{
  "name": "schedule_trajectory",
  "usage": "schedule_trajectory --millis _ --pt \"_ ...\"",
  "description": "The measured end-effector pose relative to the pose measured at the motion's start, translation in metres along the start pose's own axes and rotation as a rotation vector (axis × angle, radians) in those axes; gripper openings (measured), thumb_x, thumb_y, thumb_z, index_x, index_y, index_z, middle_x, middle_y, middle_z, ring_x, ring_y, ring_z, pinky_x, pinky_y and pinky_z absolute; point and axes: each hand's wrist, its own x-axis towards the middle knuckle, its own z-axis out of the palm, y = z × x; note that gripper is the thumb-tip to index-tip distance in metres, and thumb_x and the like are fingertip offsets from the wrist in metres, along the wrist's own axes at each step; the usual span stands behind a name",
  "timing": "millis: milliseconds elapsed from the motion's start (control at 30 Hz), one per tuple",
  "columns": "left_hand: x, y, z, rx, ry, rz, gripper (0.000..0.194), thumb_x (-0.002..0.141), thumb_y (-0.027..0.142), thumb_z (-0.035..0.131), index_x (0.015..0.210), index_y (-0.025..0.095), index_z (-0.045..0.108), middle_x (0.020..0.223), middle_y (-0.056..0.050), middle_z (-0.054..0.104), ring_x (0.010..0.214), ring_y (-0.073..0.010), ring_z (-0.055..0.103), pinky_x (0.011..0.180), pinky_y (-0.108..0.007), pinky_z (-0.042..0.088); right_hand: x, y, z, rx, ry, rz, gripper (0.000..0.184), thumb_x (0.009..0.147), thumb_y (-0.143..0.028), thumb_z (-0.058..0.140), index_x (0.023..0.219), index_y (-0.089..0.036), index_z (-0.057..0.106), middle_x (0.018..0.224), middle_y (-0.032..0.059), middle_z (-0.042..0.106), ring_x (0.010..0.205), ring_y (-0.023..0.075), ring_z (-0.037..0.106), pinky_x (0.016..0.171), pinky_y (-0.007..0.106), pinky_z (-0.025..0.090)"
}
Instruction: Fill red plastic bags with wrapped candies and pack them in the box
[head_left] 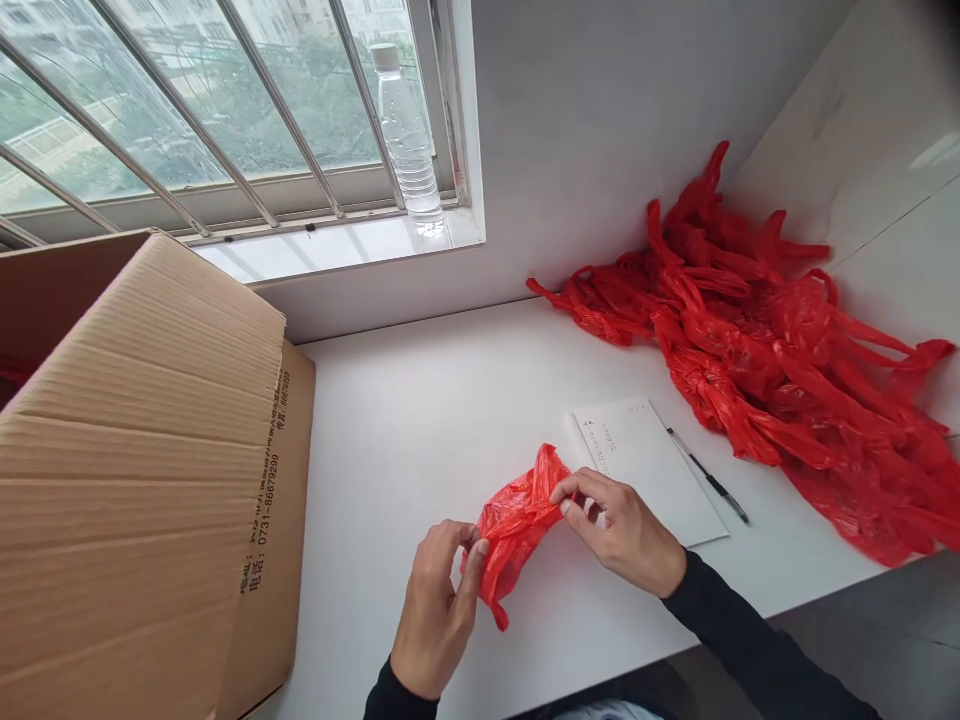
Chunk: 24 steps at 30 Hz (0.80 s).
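Note:
A crumpled red plastic bag (pixel 517 520) is stretched between my two hands, just above the white table. My left hand (pixel 439 600) pinches its lower left end between thumb and fingertips. At the upper right end, my right hand (pixel 619 525) grips the bag the same way, its other fingers curled. A loose corner of the bag hangs down beside my left thumb. The bag's underside is hidden.
An open cardboard box (pixel 150 470) stands at the left. Many red plastic bags (pixel 765 340) lie heaped at the right by the wall. A white notepad (pixel 660 480) and a pen (pixel 709 475) lie near my right hand. A water bottle (pixel 409 140) stands on the windowsill (pixel 337 250).

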Motion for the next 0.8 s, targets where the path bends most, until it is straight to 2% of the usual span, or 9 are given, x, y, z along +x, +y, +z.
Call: schedule_trajectory --millis 100,200,367,433,500,567,633,700,800 --pt "0.000 0.000 0.008 -0.054 -0.014 -0.019 0.029 0.102 0.048 0.040 0.090 0.025 0.053 0.087 -0.003 0.055 0.070 -0.0170 0.055 0.047 -0.025 0.042 0.000 -0.003 0.006 -0.054 -0.057 -0.017 0.017 0.092 -0.036 0.062 0.106 -0.027 0.062 0.091 -0.0012 0.066 0.080 0.0184 0.061 0.070 0.032 0.049" --pt "-0.001 -0.003 0.014 -0.059 -0.006 -0.029 0.029 0.101 0.048 0.041 0.090 0.024 0.053 0.087 -0.002 0.054 0.064 -0.0155 0.055 0.046 -0.026 0.045 0.001 -0.005 0.012 -0.072 -0.092 -0.039 0.007 0.093 -0.033 0.061 0.091 -0.026 0.061 0.083 -0.0024 0.065 0.077 0.0179 0.060 0.067 0.031 0.046" --pt "-0.006 -0.010 0.003 0.016 0.095 -0.054 0.030 0.101 0.047 0.043 0.085 0.025 0.053 0.084 -0.003 0.058 0.070 -0.0183 0.055 0.046 -0.026 0.036 0.003 0.000 0.004 -0.047 -0.042 -0.029 0.014 0.097 -0.029 0.054 0.084 -0.024 0.054 0.081 -0.0011 0.062 0.074 0.0171 0.058 0.065 0.031 0.045" --pt "-0.006 -0.007 0.000 0.034 0.131 -0.049 0.025 0.102 0.046 0.043 0.092 0.025 0.055 0.091 -0.004 0.060 0.079 -0.0197 0.059 0.047 -0.026 0.038 0.002 -0.001 0.001 -0.042 -0.032 -0.038 0.013 0.098 -0.029 0.052 0.085 -0.024 0.053 0.085 0.0004 0.062 0.078 0.0180 0.057 0.065 0.031 0.045" --pt "-0.004 0.001 0.003 0.052 0.146 0.006 0.021 0.100 0.043 0.048 0.111 0.027 0.055 0.110 -0.006 0.062 0.101 -0.0220 0.060 0.061 -0.028 0.049 0.001 -0.005 0.003 -0.023 -0.039 -0.054 0.011 0.098 -0.028 0.052 0.087 -0.024 0.053 0.088 0.0009 0.062 0.079 0.0181 0.056 0.064 0.031 0.045" --pt "0.000 0.009 0.010 0.074 0.135 0.097 0.031 0.096 0.040 0.057 0.125 0.031 0.054 0.126 -0.005 0.060 0.118 -0.0237 0.055 0.087 -0.037 0.051 -0.001 -0.010 0.007 0.007 -0.052 -0.071 0.010 0.098 -0.027 0.051 0.089 -0.024 0.053 0.087 0.0001 0.061 0.077 0.0173 0.054 0.064 0.030 0.044" --pt "0.004 0.015 0.015 0.093 0.121 0.173 0.023 0.094 0.036 0.061 0.116 0.031 0.062 0.118 -0.003 0.065 0.114 -0.0235 0.056 0.099 -0.042 0.045 -0.003 -0.013 0.011 0.025 -0.051 -0.076 0.010 0.098 -0.027 0.051 0.089 -0.024 0.053 0.085 -0.0009 0.059 0.075 0.0164 0.053 0.063 0.030 0.043" --pt "0.006 0.015 0.016 0.099 0.144 0.191 0.008 0.095 0.033 0.059 0.097 0.028 0.066 0.099 -0.001 0.068 0.103 -0.0227 0.058 0.093 -0.041 0.046 -0.004 -0.013 0.012 0.031 -0.034 -0.058 0.011 0.098 -0.029 0.050 0.088 -0.024 0.051 0.082 -0.0016 0.058 0.072 0.0158 0.052 0.062 0.030 0.042" --pt "0.004 0.011 0.007 0.074 0.217 0.141 0.014 0.098 0.033 0.055 0.089 0.026 0.064 0.090 -0.002 0.067 0.092 -0.0211 0.061 0.081 -0.036 0.049 -0.006 -0.008 0.007 0.059 -0.002 0.017 0.014 0.099 -0.031 0.048 0.086 -0.025 0.048 0.079 -0.0027 0.056 0.069 0.0154 0.052 0.061 0.030 0.042"
